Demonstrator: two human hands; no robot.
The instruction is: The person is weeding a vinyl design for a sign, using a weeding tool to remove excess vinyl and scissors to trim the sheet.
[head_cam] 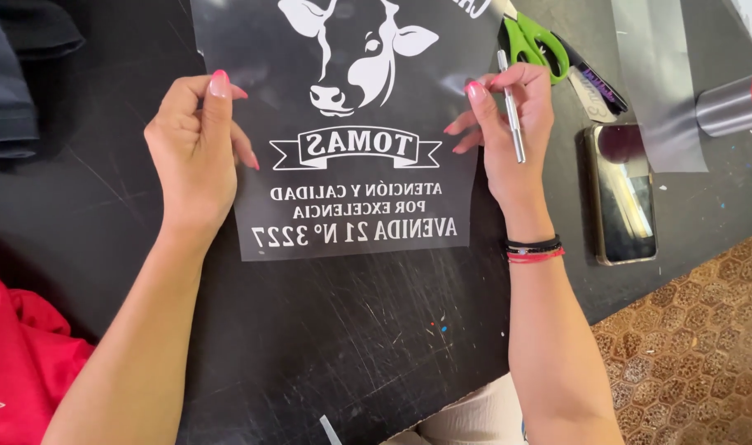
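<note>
Clear transfer sheet (351, 132) with white mirrored cow-head design, banner and text lines is lying flat on the black table, top edge running out of view, both side edges being pinched. Thin silver metal weeding tool (512, 107) is lying near-upright along the sheet's right edge, being gripped.

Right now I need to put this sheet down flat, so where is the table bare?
Bare black table lies below the clear printed sheet, between the left hand and right hand. It's crowded right: phone, green scissors, vinyl roll. Dark cloth fills the upper left.
</note>
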